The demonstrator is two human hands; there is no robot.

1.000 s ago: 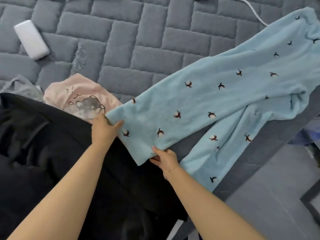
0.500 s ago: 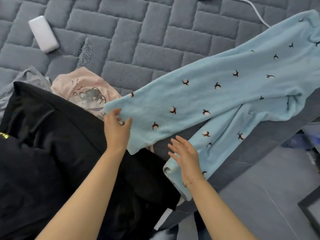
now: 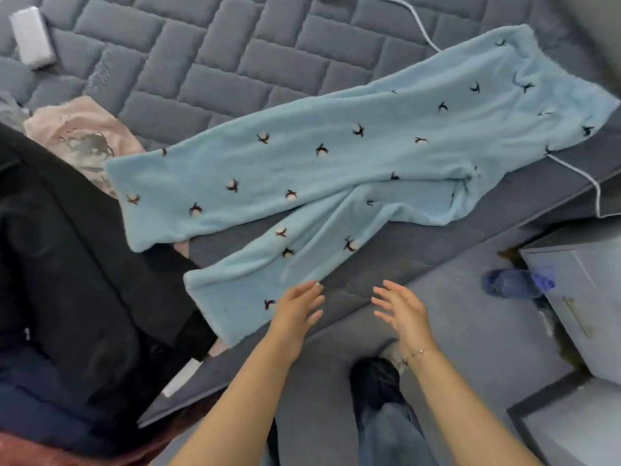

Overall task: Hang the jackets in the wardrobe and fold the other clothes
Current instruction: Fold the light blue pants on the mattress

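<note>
Quilted bed (image 3: 235, 55): one blue trousers (image 3: 336, 163), two hands.

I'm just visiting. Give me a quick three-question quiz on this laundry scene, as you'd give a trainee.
1. True or false: the left hand grips the blue fleece pants.
2. What lies under the end of the farther pant leg? A) pink garment B) slipper C) white power bank
3. Fill in: both hands are ____.

Key: 1 false; 2 A; 3 open. The right hand holds nothing either.
</note>
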